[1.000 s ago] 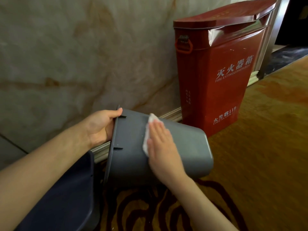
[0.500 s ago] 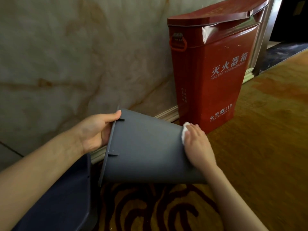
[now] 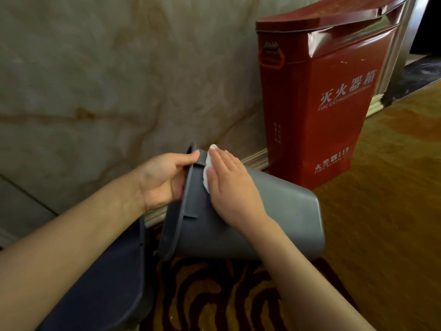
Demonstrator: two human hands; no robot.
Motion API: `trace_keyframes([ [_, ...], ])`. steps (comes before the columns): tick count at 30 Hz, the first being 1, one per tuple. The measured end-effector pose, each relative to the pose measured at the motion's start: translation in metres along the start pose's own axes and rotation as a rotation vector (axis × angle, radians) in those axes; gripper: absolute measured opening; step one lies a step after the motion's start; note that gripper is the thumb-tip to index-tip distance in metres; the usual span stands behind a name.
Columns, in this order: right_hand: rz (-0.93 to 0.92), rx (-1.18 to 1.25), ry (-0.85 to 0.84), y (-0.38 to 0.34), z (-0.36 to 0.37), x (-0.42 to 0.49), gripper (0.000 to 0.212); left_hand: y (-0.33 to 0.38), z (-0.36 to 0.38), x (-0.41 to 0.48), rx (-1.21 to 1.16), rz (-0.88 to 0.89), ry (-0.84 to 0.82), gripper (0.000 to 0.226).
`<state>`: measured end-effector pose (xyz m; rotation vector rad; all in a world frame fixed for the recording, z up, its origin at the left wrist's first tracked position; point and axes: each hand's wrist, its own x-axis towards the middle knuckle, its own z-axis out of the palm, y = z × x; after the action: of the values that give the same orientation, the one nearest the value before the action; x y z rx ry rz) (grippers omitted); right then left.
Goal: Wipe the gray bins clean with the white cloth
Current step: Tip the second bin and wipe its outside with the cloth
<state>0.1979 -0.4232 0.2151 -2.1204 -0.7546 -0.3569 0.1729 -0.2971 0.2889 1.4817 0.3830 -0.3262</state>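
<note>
A gray bin [image 3: 281, 216] lies tipped on its side above the carpet, its open rim facing left and its base to the right. My left hand [image 3: 164, 180] grips the rim, thumb over the top edge. My right hand [image 3: 231, 187] lies flat on the bin's upper side close to the rim, pressing a white cloth [image 3: 207, 172] against it. Only the cloth's left edge shows past my fingers.
A second dark gray bin [image 3: 102, 283] sits at the lower left under my left forearm. A red fire extinguisher box [image 3: 334, 103] stands against the marble wall [image 3: 107, 80] at right. Patterned carpet [image 3: 214, 295] covers the floor.
My right hand slid the cloth from the bin's base end back to the rim end. The bin is tilted a little more, base lower right.
</note>
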Motion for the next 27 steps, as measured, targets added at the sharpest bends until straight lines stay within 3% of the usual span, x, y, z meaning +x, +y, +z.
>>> trace_keyframes([
  [4, -0.027, -0.003, 0.009, 0.018, -0.006, -0.010, 0.042, 0.000, 0.003, -0.002, -0.009, -0.003, 0.010, 0.033],
  [10, 0.231, 0.007, 0.056, 0.057, -0.019, -0.053, 0.044, 0.003, 0.003, -0.004, -0.018, 0.011, 0.029, 0.027],
  [13, 0.018, 0.098, 0.038, 0.026, -0.016, -0.065, 0.043, 0.004, 0.006, -0.001, -0.020, 0.009, 0.019, 0.027],
  [16, -0.213, 0.042, -0.061, -0.007, -0.006, -0.077, 0.045, 0.007, 0.009, 0.002, -0.025, 0.016, 0.006, 0.027],
  [20, -0.211, 0.164, -0.169, -0.017, -0.006, -0.071, 0.045, 0.009, 0.008, 0.004, 0.002, 0.008, -0.014, 0.029],
  [27, -0.260, 0.134, -0.124, -0.013, -0.008, -0.066, 0.040, 0.013, 0.011, 0.006, 0.070, -0.023, -0.022, 0.031],
])
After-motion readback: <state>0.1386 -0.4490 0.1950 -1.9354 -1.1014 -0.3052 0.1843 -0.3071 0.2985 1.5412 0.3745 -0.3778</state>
